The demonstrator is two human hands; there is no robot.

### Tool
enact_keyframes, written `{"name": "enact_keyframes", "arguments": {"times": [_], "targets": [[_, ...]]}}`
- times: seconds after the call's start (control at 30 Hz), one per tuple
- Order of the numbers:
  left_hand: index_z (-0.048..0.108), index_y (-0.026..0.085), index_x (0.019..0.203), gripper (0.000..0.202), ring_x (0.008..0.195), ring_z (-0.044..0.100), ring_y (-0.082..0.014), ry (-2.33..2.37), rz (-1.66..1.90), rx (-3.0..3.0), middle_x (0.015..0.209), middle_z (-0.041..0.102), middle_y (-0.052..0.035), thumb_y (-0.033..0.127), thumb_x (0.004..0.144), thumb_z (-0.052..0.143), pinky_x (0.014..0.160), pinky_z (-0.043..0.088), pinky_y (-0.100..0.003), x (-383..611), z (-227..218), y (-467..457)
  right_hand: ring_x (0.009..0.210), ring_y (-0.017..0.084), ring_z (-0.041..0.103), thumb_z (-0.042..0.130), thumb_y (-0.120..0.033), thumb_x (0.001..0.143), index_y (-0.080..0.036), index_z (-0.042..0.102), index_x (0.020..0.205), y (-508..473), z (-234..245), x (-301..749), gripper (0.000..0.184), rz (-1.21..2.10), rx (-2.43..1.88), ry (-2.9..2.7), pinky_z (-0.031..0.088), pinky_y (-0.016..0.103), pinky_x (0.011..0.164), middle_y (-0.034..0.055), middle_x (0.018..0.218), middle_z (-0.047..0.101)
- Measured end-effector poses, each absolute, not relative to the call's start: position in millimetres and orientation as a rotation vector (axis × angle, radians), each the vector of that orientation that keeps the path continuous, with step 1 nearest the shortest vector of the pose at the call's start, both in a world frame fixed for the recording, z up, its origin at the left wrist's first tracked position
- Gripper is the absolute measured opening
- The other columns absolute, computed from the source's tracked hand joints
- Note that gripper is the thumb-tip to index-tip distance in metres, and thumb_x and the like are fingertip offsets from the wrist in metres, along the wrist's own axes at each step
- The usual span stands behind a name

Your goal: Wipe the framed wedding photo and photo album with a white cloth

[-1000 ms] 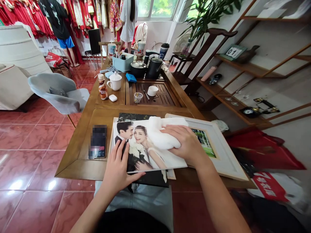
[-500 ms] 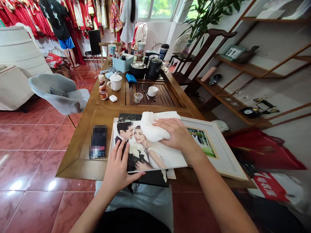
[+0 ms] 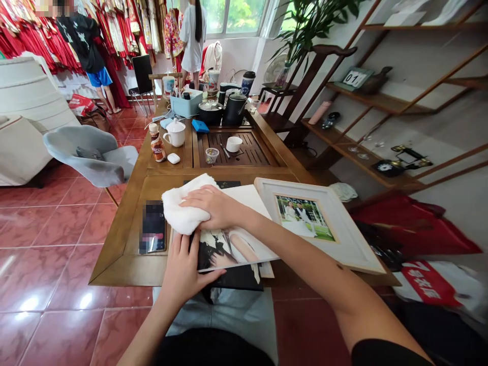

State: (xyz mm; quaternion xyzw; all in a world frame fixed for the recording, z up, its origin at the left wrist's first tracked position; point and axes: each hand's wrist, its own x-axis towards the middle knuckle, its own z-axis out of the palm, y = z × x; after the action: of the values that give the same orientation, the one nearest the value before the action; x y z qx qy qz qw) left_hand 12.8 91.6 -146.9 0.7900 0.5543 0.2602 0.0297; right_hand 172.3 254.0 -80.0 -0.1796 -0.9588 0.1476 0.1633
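A large wedding photo print (image 3: pixel 224 252) lies on a stack at the near side of the table, showing a couple in black and white. My right hand (image 3: pixel 213 206) presses a fluffy white cloth (image 3: pixel 182 212) onto the photo's upper left part, hiding the couple's faces. My left hand (image 3: pixel 183 267) rests with spread fingers on the photo's lower left corner, just below the cloth. Under the print, a black album or board (image 3: pixel 241 281) sticks out toward me. To the right leans a white picture frame (image 3: pixel 353 246) with a colour wedding picture, partly behind my right forearm.
A phone (image 3: pixel 153 231) lies left of the photo. Farther back stand a drink bottle (image 3: pixel 157 145), a lidded white mug (image 3: pixel 176 134), a slatted tea tray (image 3: pixel 251 152) with a small white bowl (image 3: pixel 234 144), and a blue bin (image 3: pixel 186 104). Two people stand by hanging clothes.
My right hand has slid the white cloth leftward across the photo, from its upper middle to its upper left corner. My left hand stays on the lower left corner.
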Motion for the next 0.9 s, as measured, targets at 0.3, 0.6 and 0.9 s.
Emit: {"name": "enact_keyframes", "arguments": {"times": [0.3, 0.6, 0.9], "targets": [[0.024, 0.012, 0.160, 0.104, 0.148, 0.033, -0.0463, 1.693, 0.829, 2.448, 0.154, 0.041, -0.0259, 0.071, 0.084, 0.066, 0.116, 0.037, -0.063, 13, -147, 92, 0.133, 0.032, 0.055, 0.067, -0.037, 0.085, -0.020, 0.060, 0.137, 251, -78, 188, 0.055, 0.410, -0.573, -2.727, 0.030, 0.052, 0.111, 0.0144, 0.141, 0.064], [0.021, 0.012, 0.161, 0.105, 0.151, 0.030, -0.0435, 1.673, 0.820, 2.485, 0.159, 0.038, -0.0251, 0.071, 0.086, 0.064, 0.119, 0.035, -0.061, 14, -142, 92, 0.127, 0.032, 0.060, 0.066, -0.037, 0.086, -0.021, 0.064, 0.132, 245, -86, 267, 0.049, 0.240, -0.878, -2.600, 0.037, 0.051, 0.108, 0.0116, 0.136, 0.067], [0.021, 0.013, 0.161, 0.106, 0.151, 0.031, -0.0427, 1.672, 0.833, 2.485, 0.160, 0.038, -0.0240, 0.069, 0.084, 0.068, 0.119, 0.036, -0.060, 14, -142, 93, 0.132, 0.034, 0.056, 0.061, -0.036, 0.086, -0.021, 0.060, 0.138, 228, -99, 293, 0.054, 0.101, -0.983, -2.591, 0.033, 0.057, 0.111, 0.0136, 0.142, 0.063]]}}
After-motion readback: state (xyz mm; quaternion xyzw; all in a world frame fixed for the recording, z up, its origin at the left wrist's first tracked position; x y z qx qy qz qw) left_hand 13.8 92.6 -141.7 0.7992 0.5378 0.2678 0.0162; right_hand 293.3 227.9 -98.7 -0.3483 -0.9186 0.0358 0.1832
